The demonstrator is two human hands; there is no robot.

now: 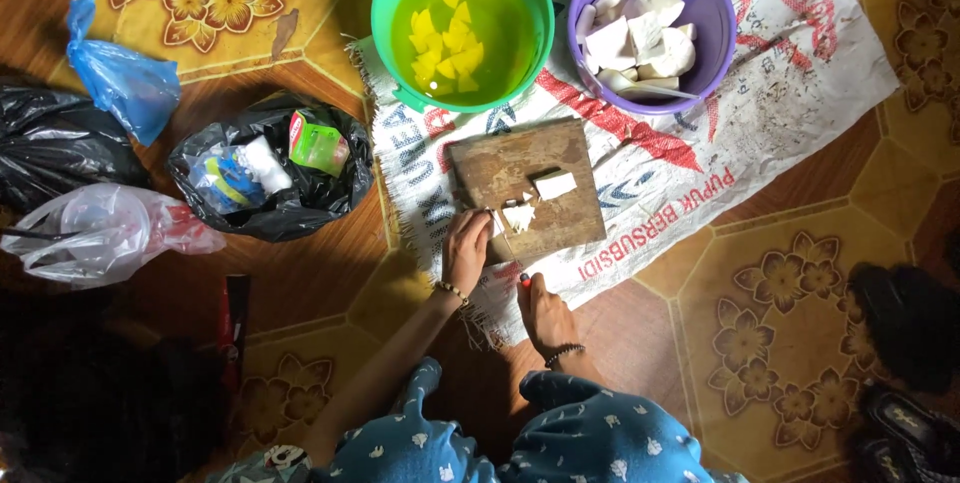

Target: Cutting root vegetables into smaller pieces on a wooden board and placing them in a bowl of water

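My left hand (466,249) rests on the near left corner of the wooden cutting board (527,186), with the fingers bent and pressed down on a white piece (518,215) that lies near the near edge of the board. A second, square white piece (555,184) lies just beside it, closer to the middle of the board. My right hand (545,313) is just off the near edge of the board, on the woven sack (760,93), and it is closed around a knife (510,248) with a red handle; the thin blade goes up from my fist to the white piece under my left fingers.

The board lies on the sack, which is spread on the patterned floor. At the far edge of the sack stand two buckets: the green bucket (388,33) holds yellow liquid with yellow pieces in it, and the purple bucket (712,33) holds big white chunks. Left of the sack, on the floor, an open black bag (300,208) holds rubbish, and a blue bag (125,78) lies further away.
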